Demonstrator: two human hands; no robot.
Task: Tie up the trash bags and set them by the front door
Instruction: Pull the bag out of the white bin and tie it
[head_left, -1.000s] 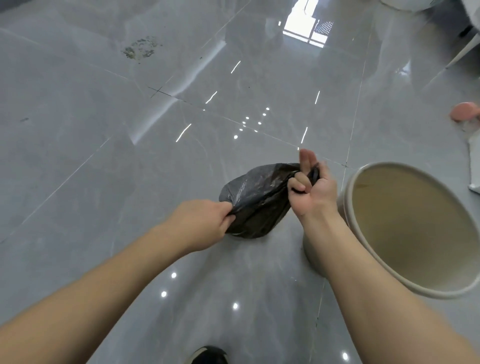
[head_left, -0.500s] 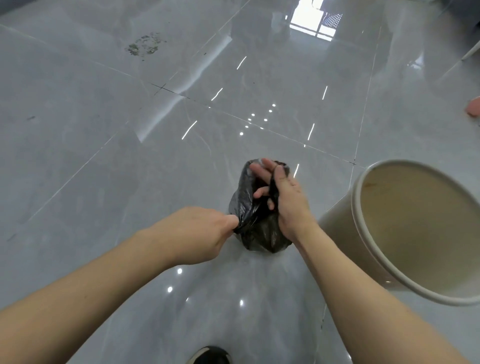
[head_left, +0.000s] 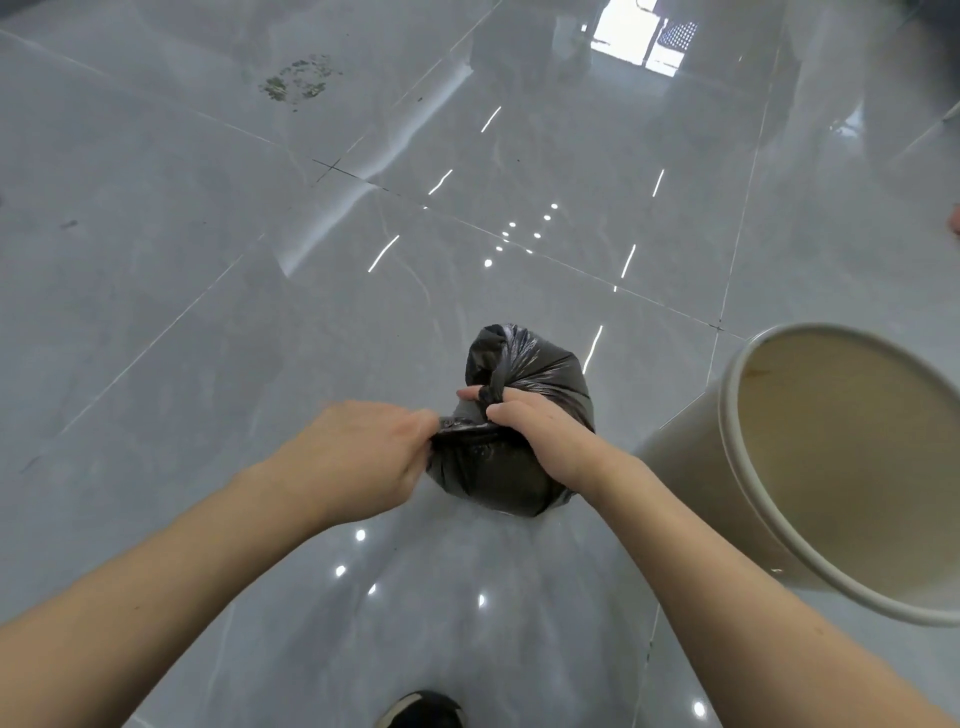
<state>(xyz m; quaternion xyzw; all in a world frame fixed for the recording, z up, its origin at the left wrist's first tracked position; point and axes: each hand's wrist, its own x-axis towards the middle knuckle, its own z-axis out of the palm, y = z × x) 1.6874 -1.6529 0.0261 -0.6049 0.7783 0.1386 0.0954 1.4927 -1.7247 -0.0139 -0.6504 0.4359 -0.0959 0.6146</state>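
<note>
A small black trash bag (head_left: 540, 374), full and bunched at its top, sits low over the grey tiled floor in the middle of the view. My left hand (head_left: 358, 457) pinches a twisted strip of the bag's mouth on its left side. My right hand (head_left: 540, 441) grips the bag's top on the right, with another strip of plastic running up between its fingers. The bag's lower half shows between both hands.
A cream plastic bin (head_left: 727, 467) stands tilted at the right, its inside bare of a liner. A patch of green-grey debris (head_left: 298, 83) lies on the floor far back left. The toe of a dark shoe (head_left: 423, 712) shows at the bottom edge.
The right hand has turned over and come down onto the bag's top, the bag has bunched tighter, and the left hand has pulled its strip inward toward the right hand.
</note>
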